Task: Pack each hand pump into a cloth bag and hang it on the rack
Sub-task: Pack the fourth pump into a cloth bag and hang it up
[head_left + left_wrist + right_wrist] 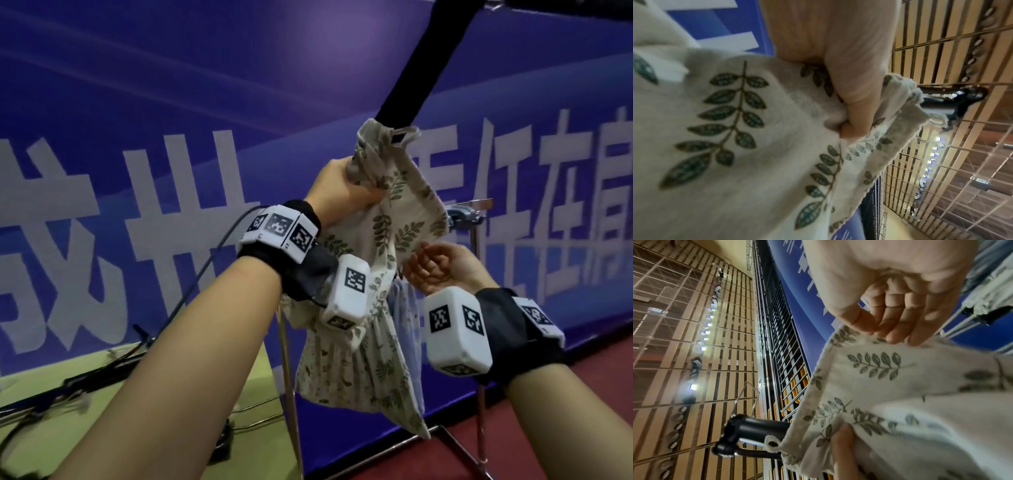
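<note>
A cream cloth bag (404, 205) with a green leaf print hangs at the lower end of the black rack bar (421, 68), its drawstring loop (407, 133) around the bar's tip. My left hand (356, 185) grips the bag's gathered neck just below the bar; the left wrist view shows the fingers (855, 97) curled into the cloth. My right hand (431, 263) is under the bag. Its fingers are loosely curled and the fingertips (894, 337) touch the bag's lower hem. No pump is visible; the cloth hides whatever is inside.
A second leaf-print bag (370, 370) and a pale blue striped bag (407, 308) hang lower down behind my wrists. Chrome rack legs (291, 377) stand on the red floor (513, 445). A blue banner wall is close behind. Cables lie on a green surface (34, 377) at left.
</note>
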Tool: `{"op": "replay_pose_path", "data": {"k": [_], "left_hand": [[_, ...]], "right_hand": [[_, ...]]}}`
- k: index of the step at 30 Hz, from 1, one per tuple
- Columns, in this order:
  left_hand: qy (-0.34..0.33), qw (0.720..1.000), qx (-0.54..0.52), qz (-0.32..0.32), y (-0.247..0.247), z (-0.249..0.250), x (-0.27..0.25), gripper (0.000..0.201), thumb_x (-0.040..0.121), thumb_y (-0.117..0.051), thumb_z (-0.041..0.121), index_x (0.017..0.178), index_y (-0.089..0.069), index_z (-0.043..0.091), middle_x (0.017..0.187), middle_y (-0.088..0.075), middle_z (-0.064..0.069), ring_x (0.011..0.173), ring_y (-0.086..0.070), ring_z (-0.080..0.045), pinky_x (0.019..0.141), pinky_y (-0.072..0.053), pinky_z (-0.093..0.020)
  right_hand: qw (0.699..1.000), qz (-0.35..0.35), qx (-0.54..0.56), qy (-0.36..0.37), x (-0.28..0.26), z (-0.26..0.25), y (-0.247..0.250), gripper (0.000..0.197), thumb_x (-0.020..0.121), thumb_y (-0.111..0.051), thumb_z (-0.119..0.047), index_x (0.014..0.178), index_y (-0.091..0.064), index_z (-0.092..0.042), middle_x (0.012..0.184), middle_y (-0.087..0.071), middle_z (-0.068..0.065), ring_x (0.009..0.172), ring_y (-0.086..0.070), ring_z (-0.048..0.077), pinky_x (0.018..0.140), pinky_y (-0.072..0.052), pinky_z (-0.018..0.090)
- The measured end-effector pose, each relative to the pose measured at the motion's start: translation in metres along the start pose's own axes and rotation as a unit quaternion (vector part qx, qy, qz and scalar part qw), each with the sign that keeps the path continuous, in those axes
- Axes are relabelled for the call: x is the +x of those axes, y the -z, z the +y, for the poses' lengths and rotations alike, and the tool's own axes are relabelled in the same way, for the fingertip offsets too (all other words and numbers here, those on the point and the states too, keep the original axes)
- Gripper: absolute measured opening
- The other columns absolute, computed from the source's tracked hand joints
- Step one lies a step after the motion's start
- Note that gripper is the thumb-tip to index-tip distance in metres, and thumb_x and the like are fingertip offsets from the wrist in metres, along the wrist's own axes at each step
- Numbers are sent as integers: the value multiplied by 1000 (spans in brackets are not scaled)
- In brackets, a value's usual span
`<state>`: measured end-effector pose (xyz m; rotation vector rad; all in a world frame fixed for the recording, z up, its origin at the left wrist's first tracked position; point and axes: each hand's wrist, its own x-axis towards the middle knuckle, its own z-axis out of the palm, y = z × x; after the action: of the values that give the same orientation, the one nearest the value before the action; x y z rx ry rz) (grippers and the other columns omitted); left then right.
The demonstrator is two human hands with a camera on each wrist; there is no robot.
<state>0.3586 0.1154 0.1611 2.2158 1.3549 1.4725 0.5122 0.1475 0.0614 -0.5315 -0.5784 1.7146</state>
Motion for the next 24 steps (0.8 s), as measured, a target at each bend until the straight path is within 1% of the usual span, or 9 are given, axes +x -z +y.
{"op": "replay_pose_path", "data": {"k": [3,5,7,11,13,16,19,22,24], "left_hand": [[27,998,-51,14,-24,-8,3,20,77,-70,0,77,-59,16,74,-63,5,67,-59,-5,61,-50,-16],[48,996,-71,17,-37,-14,2,22,75,-70,-3,79,-59,16,74,-62,7,65,-57,-2,57,-48,-13],[91,992,-87,12,-50,-21,-1,23,73,-69,-7,85,-60,11,73,-61,5,67,-59,-8,56,-50,-16],[176,976,-120,-55,-75,-46,-16,22,70,-66,-9,85,-65,6,84,-68,-11,82,-64,-25,78,-55,-36],[188,968,-146,-83,-88,-57,-28,21,70,-65,-12,88,-65,0,86,-67,-16,82,-64,-26,80,-54,-38],[207,959,-163,-105,-101,-69,-48,18,71,-64,-14,83,-64,-1,81,-64,-14,81,-62,-24,79,-52,-33],[206,955,-179,-119,-108,-82,-63,26,60,-70,-5,86,-66,-3,88,-68,-18,90,-66,-29,84,-53,-35],[224,953,-180,-95,-106,-90,-73,32,64,-69,-10,96,-65,-6,89,-68,-18,88,-66,-27,81,-54,-32],[248,948,-177,-88,-104,-97,-79,44,63,-72,-7,105,-61,-5,91,-69,-16,86,-66,-23,74,-55,-28]], "right_hand": [[1000,13,4,1,1,-11,10,16,91,-45,-10,76,-51,-8,70,-50,4,59,-48,14,51,-53,23],[1000,30,-1,4,4,-17,16,19,92,-44,-17,75,-48,-9,71,-47,3,61,-46,14,54,-51,25],[999,36,-20,1,5,-22,22,21,92,-45,-25,76,-46,-10,71,-45,2,62,-45,14,52,-50,23],[994,73,-82,-7,8,-20,31,36,86,-50,-47,76,-45,-12,71,-42,3,62,-42,15,59,-43,28],[987,86,-132,-19,11,-12,36,41,83,-54,-52,76,-46,-12,64,-42,2,53,-40,13,52,-40,23],[971,98,-212,-47,16,6,43,33,88,-55,-33,63,-43,-15,40,-39,-2,31,-33,8,35,-29,12],[951,102,-286,-56,21,22,50,35,91,-49,-16,58,-40,-13,32,-38,-2,25,-36,9,32,-32,11],[928,111,-350,-57,27,34,53,30,92,-39,-6,62,-42,-10,43,-42,1,38,-38,11,32,-35,14],[929,122,-346,-53,28,38,52,27,92,-36,-3,67,-44,-7,51,-44,6,42,-40,14,29,-34,14]]}}
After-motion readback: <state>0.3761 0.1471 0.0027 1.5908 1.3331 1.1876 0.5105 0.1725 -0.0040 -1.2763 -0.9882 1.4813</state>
